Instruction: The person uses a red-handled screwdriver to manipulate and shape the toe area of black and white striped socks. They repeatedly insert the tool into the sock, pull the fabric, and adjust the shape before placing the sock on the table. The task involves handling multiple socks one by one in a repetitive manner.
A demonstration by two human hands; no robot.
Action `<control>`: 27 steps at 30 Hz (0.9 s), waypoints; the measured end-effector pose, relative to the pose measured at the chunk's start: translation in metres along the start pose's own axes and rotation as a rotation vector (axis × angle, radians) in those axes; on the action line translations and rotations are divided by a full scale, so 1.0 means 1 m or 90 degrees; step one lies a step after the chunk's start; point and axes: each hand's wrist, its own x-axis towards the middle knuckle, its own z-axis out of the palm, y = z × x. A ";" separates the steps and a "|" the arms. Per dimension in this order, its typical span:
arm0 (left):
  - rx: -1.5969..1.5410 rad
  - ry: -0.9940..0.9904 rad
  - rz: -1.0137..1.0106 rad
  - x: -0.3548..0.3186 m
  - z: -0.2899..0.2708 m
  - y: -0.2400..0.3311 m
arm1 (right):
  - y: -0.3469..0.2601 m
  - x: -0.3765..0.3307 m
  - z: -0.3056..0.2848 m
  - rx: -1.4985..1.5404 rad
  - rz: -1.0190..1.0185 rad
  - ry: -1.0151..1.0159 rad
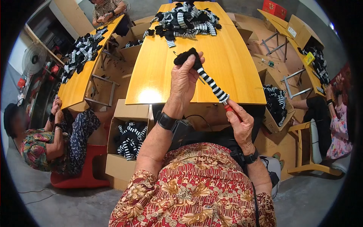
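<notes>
Over the near part of the table, my left hand (180, 81) is closed on the black end of a knitted piece (213, 85), a narrow tube with black and white stripes. It slants down from there to my right hand (242, 123). That hand is closed round the red handle of a tool (229, 109), whose metal shaft enters the striped end; the rest of the shaft is hidden inside. Thin metal shows beside the black end and below my left fingers, but I cannot tell what it belongs to.
A heap of striped knitted pieces (185, 20) lies at the table's (151, 79) far end. Cardboard boxes holding more stand at left (111, 138) and right (288, 113). Co-workers sit at a left side table (81, 89) and on the right. A fan (34, 57) stands far left.
</notes>
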 end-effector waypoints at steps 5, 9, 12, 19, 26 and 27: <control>0.035 -0.012 -0.010 -0.002 0.005 -0.003 | 0.007 0.000 0.007 0.030 -0.020 0.043; 0.118 -0.027 0.024 -0.006 0.001 -0.004 | 0.002 0.003 -0.013 0.071 0.094 -0.031; 0.193 -0.031 -0.002 -0.007 0.000 0.012 | 0.001 0.007 -0.024 0.074 0.089 -0.106; -0.038 -0.148 -0.219 -0.017 0.017 -0.008 | 0.018 0.010 -0.024 0.250 0.178 -0.075; 0.054 -0.183 -0.195 -0.016 0.024 -0.002 | 0.010 0.012 -0.006 0.308 0.167 -0.034; 0.066 -0.177 -0.192 -0.013 0.022 -0.002 | 0.008 0.012 -0.003 0.293 0.168 -0.028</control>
